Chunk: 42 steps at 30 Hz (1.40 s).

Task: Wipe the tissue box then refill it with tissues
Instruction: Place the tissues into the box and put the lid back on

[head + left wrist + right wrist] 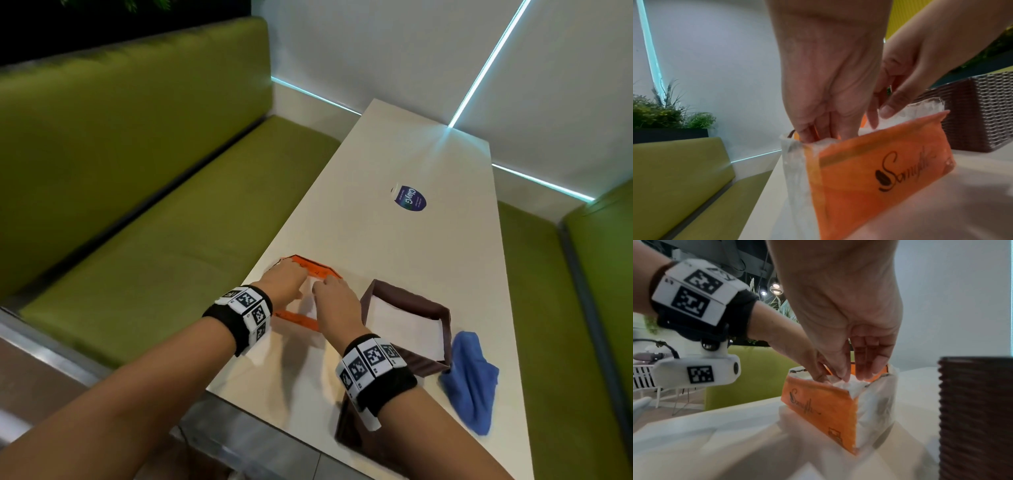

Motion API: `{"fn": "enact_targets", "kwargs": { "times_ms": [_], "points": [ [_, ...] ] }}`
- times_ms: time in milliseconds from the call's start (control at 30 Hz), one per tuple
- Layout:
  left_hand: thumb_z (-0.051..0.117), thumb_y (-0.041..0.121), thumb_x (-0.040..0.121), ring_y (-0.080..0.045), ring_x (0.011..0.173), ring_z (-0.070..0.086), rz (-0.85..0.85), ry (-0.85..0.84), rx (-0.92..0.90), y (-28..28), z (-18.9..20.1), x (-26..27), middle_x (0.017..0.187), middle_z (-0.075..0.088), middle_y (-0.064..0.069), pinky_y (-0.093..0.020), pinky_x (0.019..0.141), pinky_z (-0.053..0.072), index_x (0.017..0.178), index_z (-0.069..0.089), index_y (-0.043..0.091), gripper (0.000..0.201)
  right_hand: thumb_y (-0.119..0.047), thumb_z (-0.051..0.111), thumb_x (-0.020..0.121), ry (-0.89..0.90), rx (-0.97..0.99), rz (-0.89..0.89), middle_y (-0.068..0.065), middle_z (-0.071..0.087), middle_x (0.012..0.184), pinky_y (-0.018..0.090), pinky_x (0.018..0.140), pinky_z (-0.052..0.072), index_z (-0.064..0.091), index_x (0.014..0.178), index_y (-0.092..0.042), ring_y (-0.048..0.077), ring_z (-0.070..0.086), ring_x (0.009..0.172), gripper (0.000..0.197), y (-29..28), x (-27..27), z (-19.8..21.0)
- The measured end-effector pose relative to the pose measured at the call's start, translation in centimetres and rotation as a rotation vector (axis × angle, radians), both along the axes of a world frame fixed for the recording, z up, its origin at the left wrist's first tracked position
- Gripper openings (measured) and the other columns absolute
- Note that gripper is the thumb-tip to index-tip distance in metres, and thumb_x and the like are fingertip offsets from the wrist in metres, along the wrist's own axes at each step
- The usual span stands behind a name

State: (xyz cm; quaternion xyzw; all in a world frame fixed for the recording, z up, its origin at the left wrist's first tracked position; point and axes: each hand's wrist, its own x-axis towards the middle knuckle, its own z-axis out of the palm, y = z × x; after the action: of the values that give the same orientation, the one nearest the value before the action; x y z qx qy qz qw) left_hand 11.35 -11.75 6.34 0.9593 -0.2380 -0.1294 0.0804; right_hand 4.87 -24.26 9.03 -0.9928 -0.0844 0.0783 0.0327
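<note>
Two hands work at one orange-and-clear plastic tissue pack (pixel 310 270) standing near the left edge of the white surface (pixel 394 240), its top torn open. The left hand (pixel 284 282) reaches down into the opening, its fingers (pixel 818 128) narrow and straight, dipped inside beside the white tissues (pixel 849 383); the right hand (pixel 337 305) meets it from the other side, thumb and fingers (pixel 867 368) drawn close together at the tissue tops — whether they actually pinch a sheet cannot be told. Just right of the pack, apart from it, stands one dark brown woven tissue box (pixel 407 299) — square, ribbed wicker walls, open on top, white inside. One crumpled blue cloth (pixel 471 380) lies touching the box's right corner, close to the surface's right edge. Farther back, well apart, one blue round sticker (pixel 409 200) lies flat; the surface around it is open toward the far wall. A dark brown flat piece (pixel 347 431) sits at the near edge, partly hidden under the right wrist. Green padded benches (pixel 154 212) flank both long edges.
</note>
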Motion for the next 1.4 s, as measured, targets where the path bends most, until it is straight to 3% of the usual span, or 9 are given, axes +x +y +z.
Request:
{"fn": "enact_targets", "kwargs": {
  "times_ms": [167,333,500,700,833,967,1200,1300,1400],
  "points": [
    [0.065,0.016,0.085,-0.024,0.100,0.065,-0.060,0.158,0.176,-1.0,2.3,0.2,0.108,0.070,-0.006,-0.033,0.087,0.052,0.104,0.068,0.009,0.021,-0.012,0.066,0.085,0.077,0.050,-0.051,0.010,0.046,0.130,0.036,0.091,0.042,0.044,0.129,-0.012,0.029,0.044,0.118,0.049,-0.3,1.0,-1.5],
    [0.064,0.014,0.085,-0.022,0.099,0.064,-0.047,0.309,0.222,-2.1,4.0,1.0,0.116,0.070,-0.009,-0.031,0.096,0.049,0.111,0.069,0.006,0.027,-0.011,0.073,0.077,0.044,-0.021,-0.002,0.010,0.045,0.132,0.036,0.098,0.041,0.036,0.137,-0.011,0.029,0.039,0.123,0.070,-0.2,2.2,-2.0],
    [0.064,0.020,0.084,-0.024,0.114,0.059,-0.113,0.200,0.250,-2.5,4.3,0.9,0.119,0.065,-0.008,-0.031,0.100,0.046,0.112,0.063,0.010,0.030,-0.013,0.073,0.077,0.038,-0.013,-0.001,0.009,0.050,0.129,0.037,0.095,0.043,0.035,0.136,-0.013,0.029,0.041,0.121,0.070,-0.6,3.5,-2.2],
    [0.067,0.024,0.080,-0.026,0.122,0.053,-0.177,0.148,0.230,-1.8,3.4,0.8,0.129,0.059,-0.008,-0.037,0.105,0.044,0.123,0.059,0.013,0.045,-0.035,0.077,0.071,0.114,-0.084,0.021,0.005,0.055,0.128,0.038,0.095,0.039,0.037,0.135,-0.016,0.029,0.039,0.122,0.077,-1.1,4.6,-1.9],
    [0.081,0.023,0.067,-0.025,0.112,0.060,-0.168,0.132,0.221,-0.6,2.6,0.4,0.125,0.061,0.001,-0.034,0.092,0.050,0.129,0.051,0.023,0.069,-0.049,0.076,0.066,0.178,-0.080,-0.030,0.001,0.062,0.118,0.038,0.092,0.037,0.047,0.122,-0.020,0.026,0.038,0.118,0.070,-1.4,5.0,-1.9],
    [0.077,0.022,0.072,-0.027,0.105,0.062,-0.124,0.148,0.154,-0.2,2.5,0.4,0.113,0.067,-0.001,-0.027,0.073,0.042,0.126,0.050,0.026,0.060,-0.053,0.073,0.067,0.236,-0.118,-0.049,0.001,0.062,0.112,0.038,0.095,0.037,0.049,0.119,-0.021,0.024,0.041,0.116,0.066,-1.4,5.1,-1.7],
    [0.079,0.022,0.067,-0.024,0.101,0.063,-0.054,0.171,0.178,0.1,2.2,0.6,0.111,0.064,0.001,-0.029,0.070,0.042,0.122,0.049,0.025,0.062,-0.041,0.066,0.074,0.201,-0.064,-0.061,0.005,0.066,0.106,0.035,0.089,0.043,0.058,0.098,-0.018,0.027,0.054,0.111,0.034,-1.1,4.6,-1.6],
    [0.077,0.026,0.070,-0.021,0.092,0.067,-0.033,0.256,0.240,-0.3,2.5,0.8,0.105,0.068,0.002,-0.027,0.073,0.051,0.104,0.066,0.024,0.036,-0.042,0.069,0.075,0.197,-0.029,-0.053,0.007,0.065,0.108,0.035,0.085,0.044,0.058,0.102,-0.015,0.029,0.058,0.108,0.040,-0.9,4.1,-1.4],
    [0.078,0.029,0.062,-0.019,0.081,0.068,-0.011,0.317,0.253,-0.5,2.3,1.3,0.097,0.070,0.003,-0.031,0.074,0.059,0.089,0.071,0.025,0.029,-0.039,0.069,0.076,0.212,0.008,-0.056,0.007,0.065,0.108,0.035,0.084,0.044,0.057,0.106,-0.015,0.029,0.059,0.106,0.040,-0.8,3.8,-1.3]
  ]
}}
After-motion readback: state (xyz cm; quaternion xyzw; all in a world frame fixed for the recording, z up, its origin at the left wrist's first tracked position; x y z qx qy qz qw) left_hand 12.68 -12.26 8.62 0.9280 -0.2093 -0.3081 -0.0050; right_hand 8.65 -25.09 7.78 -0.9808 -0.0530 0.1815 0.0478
